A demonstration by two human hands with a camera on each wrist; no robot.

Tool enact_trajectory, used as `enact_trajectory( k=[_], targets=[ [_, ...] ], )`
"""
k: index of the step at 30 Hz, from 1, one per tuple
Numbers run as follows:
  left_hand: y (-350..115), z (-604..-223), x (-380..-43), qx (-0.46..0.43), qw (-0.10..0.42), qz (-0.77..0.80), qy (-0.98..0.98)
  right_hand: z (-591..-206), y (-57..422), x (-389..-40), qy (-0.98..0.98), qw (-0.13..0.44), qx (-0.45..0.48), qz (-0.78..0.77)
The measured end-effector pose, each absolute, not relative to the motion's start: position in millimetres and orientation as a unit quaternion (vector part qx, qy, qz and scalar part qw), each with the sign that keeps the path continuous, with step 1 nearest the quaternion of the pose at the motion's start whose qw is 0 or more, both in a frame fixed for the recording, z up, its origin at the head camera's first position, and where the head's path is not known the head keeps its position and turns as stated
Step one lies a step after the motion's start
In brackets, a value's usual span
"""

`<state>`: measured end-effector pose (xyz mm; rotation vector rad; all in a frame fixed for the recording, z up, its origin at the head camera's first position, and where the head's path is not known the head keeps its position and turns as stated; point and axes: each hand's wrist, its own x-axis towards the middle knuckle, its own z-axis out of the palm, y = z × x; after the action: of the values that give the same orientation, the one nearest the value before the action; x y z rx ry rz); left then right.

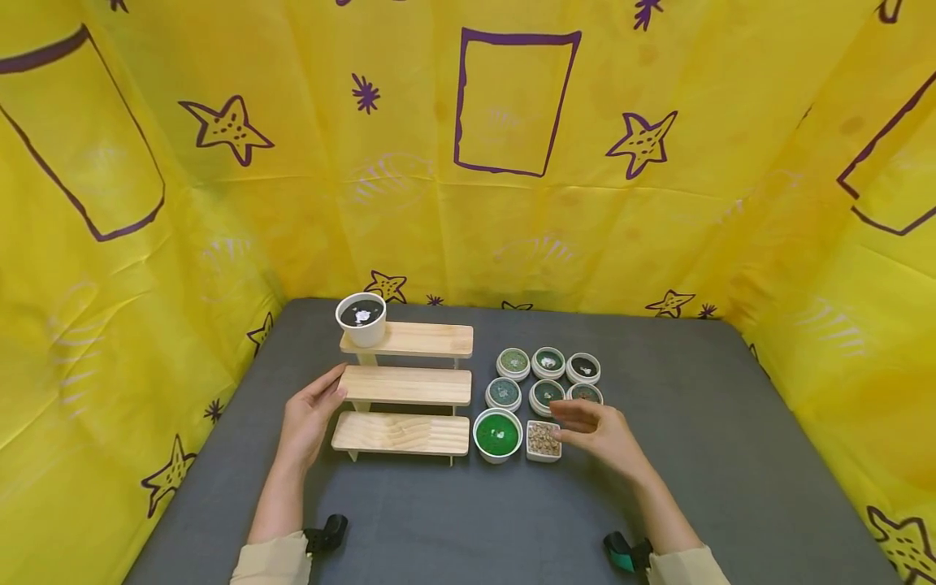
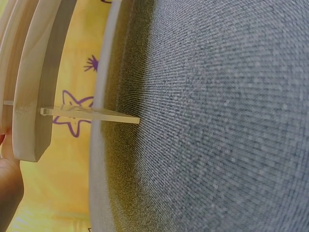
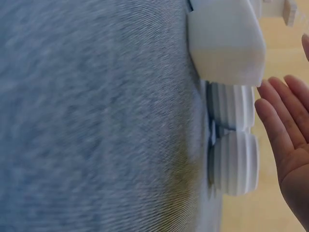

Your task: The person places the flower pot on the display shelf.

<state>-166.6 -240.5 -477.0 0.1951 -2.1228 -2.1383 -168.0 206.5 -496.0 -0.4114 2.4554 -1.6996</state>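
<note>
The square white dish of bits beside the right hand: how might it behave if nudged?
The square dish probably slides rather than rolls, given its flat sides. Its smooth walls look stiff and may be a little slippery. The granules lie loose and uncovered, so a tilt could spill some.

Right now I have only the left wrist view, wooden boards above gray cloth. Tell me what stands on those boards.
Observer: A white cup with dark contents stands at the left end of the rearmost board.
Operator: Report the right hand's position.
Observer: The right hand is at the right side of a small square dish of pale granules; I can't tell whether it touches.
Operator: Tell me what stands beyond that dish.
Observer: Six round white pots, in two rows of three.
</note>
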Motion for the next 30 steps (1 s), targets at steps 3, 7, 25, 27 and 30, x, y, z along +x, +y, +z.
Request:
enact_trajectory(
  k=[3,7,25,27,30],
  targets=[
    [-241,-476,-167,0.067,0.058,-0.706,-0.703,-500,208,-167,0.811,0.072,-0.143,-0.563],
    [-241,-476,-167,0.065,0.059,-0.705,-0.704,-503,210,-166,0.813,0.082,-0.144,-0.558],
    [-241,-476,-167,0.060,0.055,-0.708,-0.701,-512,211,-165,0.831,0.097,-0.182,-0.517],
    [-241,-476,-167,0.060,0.054,-0.708,-0.701,-513,211,-165,0.832,0.095,-0.183,-0.514],
    [-241,-476,-167,0.061,0.055,-0.709,-0.701,-513,211,-164,0.832,0.095,-0.184,-0.515]
  ],
)
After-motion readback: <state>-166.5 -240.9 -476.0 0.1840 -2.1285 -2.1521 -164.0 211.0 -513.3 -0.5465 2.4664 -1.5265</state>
